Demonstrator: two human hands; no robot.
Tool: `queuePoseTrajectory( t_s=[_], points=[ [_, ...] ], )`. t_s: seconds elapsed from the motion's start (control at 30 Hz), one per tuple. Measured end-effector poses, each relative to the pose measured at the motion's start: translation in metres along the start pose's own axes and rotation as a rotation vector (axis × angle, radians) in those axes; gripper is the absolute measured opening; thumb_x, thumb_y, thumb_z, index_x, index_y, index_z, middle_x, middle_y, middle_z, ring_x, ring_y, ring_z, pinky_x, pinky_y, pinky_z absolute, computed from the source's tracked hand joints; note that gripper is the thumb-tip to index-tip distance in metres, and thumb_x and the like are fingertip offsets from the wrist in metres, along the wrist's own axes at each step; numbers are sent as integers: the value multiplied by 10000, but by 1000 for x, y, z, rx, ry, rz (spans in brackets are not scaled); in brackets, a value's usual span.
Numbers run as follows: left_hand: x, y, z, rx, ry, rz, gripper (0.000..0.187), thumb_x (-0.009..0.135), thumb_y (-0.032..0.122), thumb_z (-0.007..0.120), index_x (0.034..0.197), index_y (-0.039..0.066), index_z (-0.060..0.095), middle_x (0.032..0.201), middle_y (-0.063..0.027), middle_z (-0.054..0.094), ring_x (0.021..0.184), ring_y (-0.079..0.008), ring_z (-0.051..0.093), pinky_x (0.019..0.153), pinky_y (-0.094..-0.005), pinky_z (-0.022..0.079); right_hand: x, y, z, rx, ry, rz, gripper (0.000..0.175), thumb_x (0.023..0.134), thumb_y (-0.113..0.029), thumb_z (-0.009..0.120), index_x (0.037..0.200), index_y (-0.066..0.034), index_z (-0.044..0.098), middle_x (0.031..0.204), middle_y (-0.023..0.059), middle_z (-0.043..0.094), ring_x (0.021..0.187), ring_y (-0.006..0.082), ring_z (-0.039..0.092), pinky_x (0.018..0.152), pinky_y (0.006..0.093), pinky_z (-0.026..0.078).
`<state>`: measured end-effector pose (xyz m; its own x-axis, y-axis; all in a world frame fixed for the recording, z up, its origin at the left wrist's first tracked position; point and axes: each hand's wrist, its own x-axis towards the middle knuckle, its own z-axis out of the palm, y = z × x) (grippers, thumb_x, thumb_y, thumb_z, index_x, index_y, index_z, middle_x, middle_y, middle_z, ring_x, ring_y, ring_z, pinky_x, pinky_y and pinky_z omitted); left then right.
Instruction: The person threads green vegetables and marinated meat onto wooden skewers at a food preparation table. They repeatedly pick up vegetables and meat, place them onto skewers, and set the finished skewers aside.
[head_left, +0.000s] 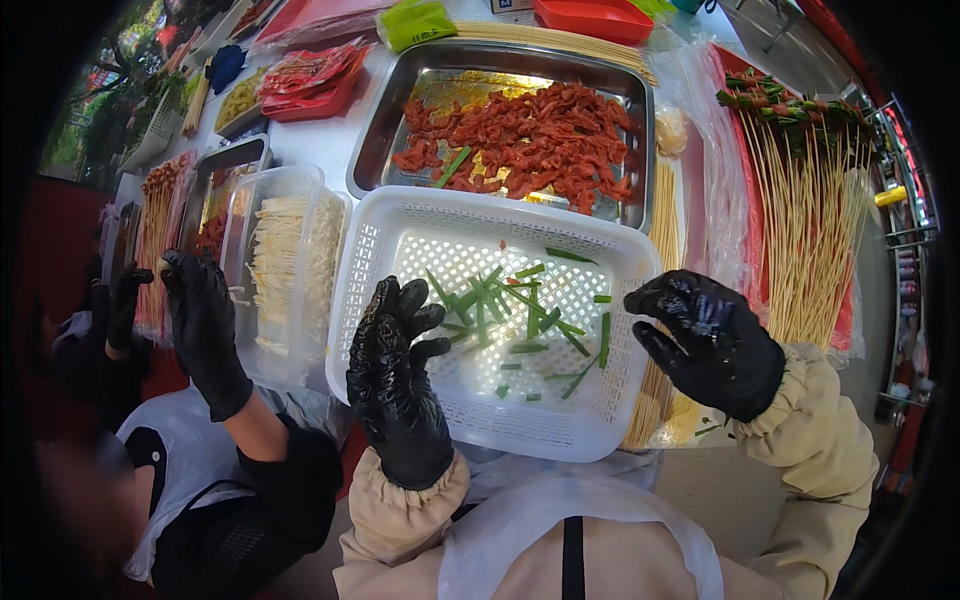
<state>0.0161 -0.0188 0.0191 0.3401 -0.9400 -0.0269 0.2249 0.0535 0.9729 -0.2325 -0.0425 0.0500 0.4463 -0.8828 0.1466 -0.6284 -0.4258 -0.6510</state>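
Observation:
A white perforated plastic basket (495, 439) lies before me with cut green stalks (532, 319), perhaps scallion or chive, scattered on its bottom. Over its left side is my left hand (397, 382) in a wet-looking black glove, fingers apart and nothing held. My right hand (705, 341), gloved in black too, hovers by the basket's right rim. Its thumb is spread from the curled fingers, and I see nothing between them. Behind the basket a steel tray (639, 112) holds sliced red raw meat (525, 139), with one green piece lying on it.
Bare bamboo skewers (664, 217) lie right of the tray. Loaded skewers (806, 202) rest on red plastic at the far right. To the left stands a clear tub of enoki mushrooms (277, 277). A co-worker's black-gloved hand (202, 322) is raised beside that tub.

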Motion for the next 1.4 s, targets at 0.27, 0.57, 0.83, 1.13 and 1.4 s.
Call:
queuePoseTrajectory(
  t_s=[0.27, 0.57, 0.83, 1.13, 1.4],
  points=[
    [14, 3, -26, -125, 26, 8, 401, 917, 197, 404, 1246, -31, 413, 1115, -165, 560, 878, -197, 587, 680, -253, 460, 63, 21, 105, -320, -172, -101, 130, 714, -135, 591, 721, -17, 537, 688, 140, 535, 622, 319, 533, 531, 395, 441],
    [25, 0, -48, -183, 57, -3, 376, 917, 195, 414, 1212, -34, 452, 1090, -166, 572, 838, -188, 584, 633, -255, 460, 86, 10, 115, -359, -338, 133, 103, 664, -161, 583, 658, -58, 576, 666, 148, 578, 633, 327, 580, 572, 410, 455],
    [36, -14, -64, -374, -110, -205, 401, 889, 201, 437, 1211, -37, 444, 1140, -186, 540, 948, -231, 568, 681, -260, 462, 108, 0, 73, -54, -524, 286, 158, 697, -169, 608, 801, -55, 576, 691, 133, 579, 634, 278, 558, 601, 350, 446],
    [39, -4, -62, 667, -355, 280, 253, 776, -51, 584, 1019, 14, 603, 887, -76, 634, 807, -167, 613, 684, -254, 487, 122, -40, 92, 478, -230, -9, 149, 782, -95, 620, 890, -1, 579, 747, 110, 603, 658, 153, 553, 632, 281, 455],
    [38, -12, -79, -90, -135, -75, 276, 809, -87, 515, 1078, -30, 543, 1001, -130, 599, 875, -190, 590, 785, -291, 477, 101, 11, 127, 38, -181, -125, 115, 795, -95, 557, 884, -30, 590, 792, 153, 567, 702, 323, 557, 609, 342, 460]
  ],
)
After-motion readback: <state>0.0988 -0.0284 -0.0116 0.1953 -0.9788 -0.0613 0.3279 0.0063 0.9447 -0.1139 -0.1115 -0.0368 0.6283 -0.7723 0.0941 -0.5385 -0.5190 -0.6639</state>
